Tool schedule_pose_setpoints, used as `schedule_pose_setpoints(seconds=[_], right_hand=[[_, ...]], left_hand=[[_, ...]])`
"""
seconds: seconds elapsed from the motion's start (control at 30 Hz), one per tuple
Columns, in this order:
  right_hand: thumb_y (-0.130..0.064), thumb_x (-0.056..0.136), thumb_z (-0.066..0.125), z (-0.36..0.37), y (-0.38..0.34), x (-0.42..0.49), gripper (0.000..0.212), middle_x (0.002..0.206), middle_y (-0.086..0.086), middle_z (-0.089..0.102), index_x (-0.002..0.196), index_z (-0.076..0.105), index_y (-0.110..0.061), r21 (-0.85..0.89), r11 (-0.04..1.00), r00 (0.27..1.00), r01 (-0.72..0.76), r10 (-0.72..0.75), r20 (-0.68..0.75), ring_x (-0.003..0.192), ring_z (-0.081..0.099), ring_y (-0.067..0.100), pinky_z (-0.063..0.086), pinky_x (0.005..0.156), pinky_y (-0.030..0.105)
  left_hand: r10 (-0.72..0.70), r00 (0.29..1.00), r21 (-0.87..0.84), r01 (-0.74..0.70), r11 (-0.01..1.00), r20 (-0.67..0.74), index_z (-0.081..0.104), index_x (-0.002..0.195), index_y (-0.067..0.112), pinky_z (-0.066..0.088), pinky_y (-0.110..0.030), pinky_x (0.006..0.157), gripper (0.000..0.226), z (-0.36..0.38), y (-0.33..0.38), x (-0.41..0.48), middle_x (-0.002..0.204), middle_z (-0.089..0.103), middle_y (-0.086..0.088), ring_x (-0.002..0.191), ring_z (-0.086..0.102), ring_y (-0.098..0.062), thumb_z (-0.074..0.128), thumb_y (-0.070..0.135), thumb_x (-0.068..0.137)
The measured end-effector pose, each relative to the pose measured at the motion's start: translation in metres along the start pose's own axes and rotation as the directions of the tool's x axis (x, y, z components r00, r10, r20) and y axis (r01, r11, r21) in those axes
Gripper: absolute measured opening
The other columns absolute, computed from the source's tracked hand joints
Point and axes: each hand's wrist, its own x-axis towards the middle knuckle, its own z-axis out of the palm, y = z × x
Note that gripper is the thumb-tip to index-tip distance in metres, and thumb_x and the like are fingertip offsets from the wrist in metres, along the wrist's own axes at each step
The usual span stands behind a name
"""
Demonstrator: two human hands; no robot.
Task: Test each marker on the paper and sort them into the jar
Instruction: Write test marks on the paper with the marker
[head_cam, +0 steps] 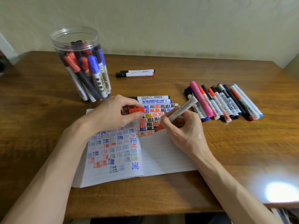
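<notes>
Testing stroke. The right hand (182, 131) grips an uncapped red marker (181, 110), its tip touching the notebook page (161, 152). The left hand (113, 113) pinches the red cap (136, 109). Light, even pressure on blank paper should show ink flow best. The jar (80, 65) stands far left.

A brown wooden table (242, 143) fills most of the view. A pale wall (178, 21) stands behind it at 12 o'clock. A bright spot of light (281, 192) shines on the table at 4 o'clock.
</notes>
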Motion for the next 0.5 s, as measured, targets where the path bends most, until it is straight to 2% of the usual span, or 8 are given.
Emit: schedule_pose_setpoints(seconds=[0.07, 0.23, 0.3, 0.5], right_hand=[[-0.019, 0.093, 0.074, 0.0011, 0.0012, -0.0004, 0.01, 0.082, -0.013, 0.077, 0.084, 0.072, -0.019, -0.031, 1.0, 1.0, 0.004, -0.004, 0.002, 0.076, 0.076, 0.004, 0.059, 0.062, 0.02], [-0.016, 0.094, 0.073, 0.0018, 0.002, -0.0006, 0.013, 0.073, -0.012, 0.072, 0.082, 0.069, -0.015, -0.053, 0.999, 1.0, 0.011, -0.012, -0.025, 0.066, 0.069, -0.001, 0.05, 0.056, 0.012], [-0.017, 0.093, 0.073, 0.0013, 0.0031, 0.0003, 0.014, 0.072, -0.008, 0.074, 0.081, 0.07, -0.013, -0.042, 0.999, 0.999, 0.005, -0.007, -0.051, 0.063, 0.069, 0.004, 0.05, 0.054, 0.016], [-0.016, 0.094, 0.074, 0.0005, -0.0002, -0.0001, 0.013, 0.08, -0.011, 0.077, 0.082, 0.071, -0.02, -0.009, 1.0, 1.0, 0.017, -0.017, 0.004, 0.075, 0.076, 0.005, 0.057, 0.063, 0.018]], left_hand=[[0.004, 1.0, -0.001, -0.004, 1.0, 0.001, 0.071, 0.123, 0.036, 0.06, -0.026, 0.085, 0.03, 0.0002, -0.0008, 0.0002, 0.113, 0.071, 0.022, 0.104, 0.066, 0.005, 0.067, 0.044, 0.094], [0.008, 1.0, -0.002, -0.008, 1.0, 0.002, 0.071, 0.122, 0.035, 0.06, -0.025, 0.084, 0.029, -0.0004, -0.0017, 0.0005, 0.11, 0.071, 0.023, 0.102, 0.066, 0.008, 0.067, 0.043, 0.094], [0.014, 1.0, -0.01, -0.014, 1.0, 0.004, 0.072, 0.122, 0.034, 0.06, -0.026, 0.084, 0.029, -0.0005, -0.0023, 0.0005, 0.11, 0.072, 0.023, 0.102, 0.066, 0.008, 0.067, 0.043, 0.095], [0.021, 1.0, -0.011, -0.021, 1.0, 0.001, 0.072, 0.12, 0.035, 0.06, -0.028, 0.086, 0.027, -0.0001, -0.0049, 0.0012, 0.11, 0.072, 0.024, 0.102, 0.066, 0.008, 0.068, 0.043, 0.094]])
